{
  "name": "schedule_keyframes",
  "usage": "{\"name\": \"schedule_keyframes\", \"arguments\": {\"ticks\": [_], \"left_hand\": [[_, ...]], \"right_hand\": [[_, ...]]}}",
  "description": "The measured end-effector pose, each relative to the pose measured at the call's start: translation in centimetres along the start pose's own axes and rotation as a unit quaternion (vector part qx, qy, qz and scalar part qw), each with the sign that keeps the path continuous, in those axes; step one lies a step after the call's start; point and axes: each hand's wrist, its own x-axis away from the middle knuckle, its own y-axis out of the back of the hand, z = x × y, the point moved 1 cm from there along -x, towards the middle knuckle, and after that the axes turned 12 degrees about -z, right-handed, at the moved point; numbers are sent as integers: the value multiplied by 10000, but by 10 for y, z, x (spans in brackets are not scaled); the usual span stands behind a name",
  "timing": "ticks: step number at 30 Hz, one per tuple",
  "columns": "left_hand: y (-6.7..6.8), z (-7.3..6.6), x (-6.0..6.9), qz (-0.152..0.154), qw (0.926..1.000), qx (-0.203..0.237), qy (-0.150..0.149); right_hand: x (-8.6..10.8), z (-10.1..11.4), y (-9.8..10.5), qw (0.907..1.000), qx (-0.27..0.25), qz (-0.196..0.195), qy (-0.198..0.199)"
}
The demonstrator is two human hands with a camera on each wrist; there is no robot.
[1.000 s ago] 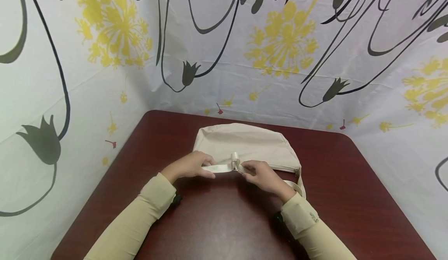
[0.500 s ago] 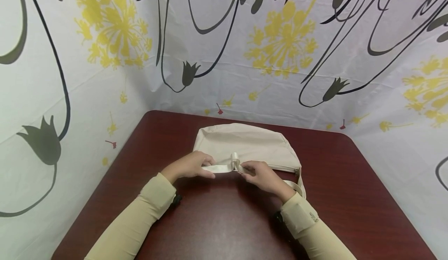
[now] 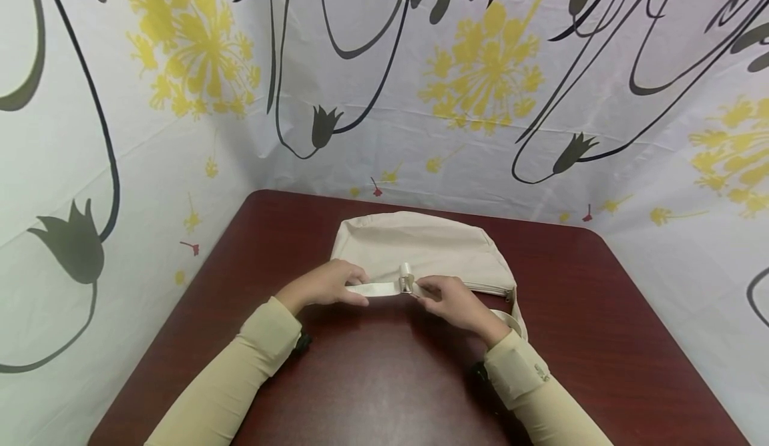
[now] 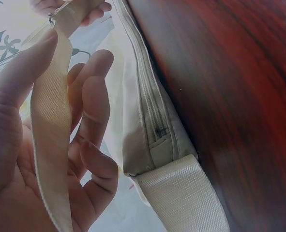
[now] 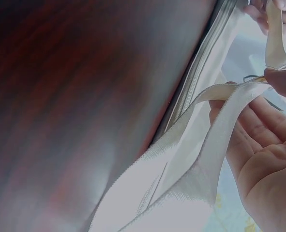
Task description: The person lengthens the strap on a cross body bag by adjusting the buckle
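Observation:
A cream shoulder bag [image 3: 420, 242] lies on the table, its zipper [image 4: 145, 92] along the near edge. In front of it, my left hand [image 3: 327, 283] holds the bag's webbing strap [image 3: 375, 290] between thumb and fingers; the left wrist view shows the band [image 4: 53, 111] crossing the palm. My right hand [image 3: 449, 304] pinches the strap just right of a metal slider buckle [image 3: 405, 286]. A short strap loop stands up at the buckle. In the right wrist view, two strap layers [image 5: 220, 125] run from the thumb and fingers toward the camera.
The dark red table [image 3: 384, 379] extends around the bag on all sides. White fabric walls [image 3: 384, 99] with flower prints enclose its back and sides. Another strap section [image 3: 507, 319] loops down beside the right wrist.
The buckle and its strap loop have shifted slightly right, closer to my right fingers. My left hand has stayed in nearly the same place, and the bag lies still.

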Motion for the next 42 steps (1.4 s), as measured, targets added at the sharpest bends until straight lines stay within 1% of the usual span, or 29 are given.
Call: {"name": "schedule_keyframes", "arguments": {"ticks": [9, 20, 30, 42], "left_hand": [[-1, 2, 0, -12, 10000, 6, 24], [0, 1, 1, 16, 10000, 0, -36], [1, -2, 1, 57, 9999, 78, 83], [3, -1, 2, 56, 10000, -9, 4]], "right_hand": [[-1, 0, 0, 10000, -39, 46, -12], [0, -1, 0, 10000, -2, 82, 25], [2, 0, 2, 9998, -119, 107, -102], [3, -2, 6, 9998, -106, 109, -147]]}}
